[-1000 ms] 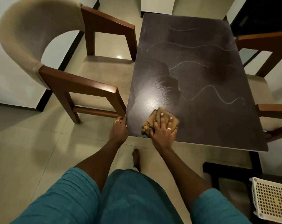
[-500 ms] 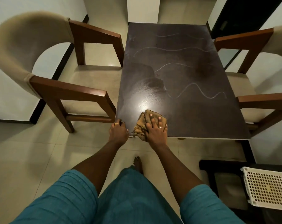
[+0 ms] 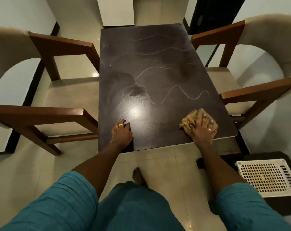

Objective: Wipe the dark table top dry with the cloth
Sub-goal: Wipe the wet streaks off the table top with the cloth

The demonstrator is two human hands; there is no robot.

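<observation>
Floor (image 3: 158, 162) pale tile, one white basket (image 3: 266, 177) | left hand (image 3: 122, 133) rests loose-fingered on dark table (image 3: 158, 55), near edge | right hand (image 3: 203, 130), fingers spread, presses one tan cloth (image 3: 188, 121) at near right corner | four wavy streaks (image 3: 179, 95) | two armchairs (image 3: 41, 112) flank

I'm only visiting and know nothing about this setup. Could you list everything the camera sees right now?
table top: one, dark brown, centre
wavy streaks: four, pale, across the table top's middle and far part
cloth: one, tan, bunched, near right corner of the table top
left chair: one, brown wood with beige padding, left of the table
right chair: one, same colours, right of the table
basket: one, white, perforated, lower right
floor: pale tiles
teal garment: one, bottom of view
foot: one, bare, on the floor
left hand: one, ringed, rests on the table top's near left part
right hand: one, ringed, presses on the cloth
</observation>
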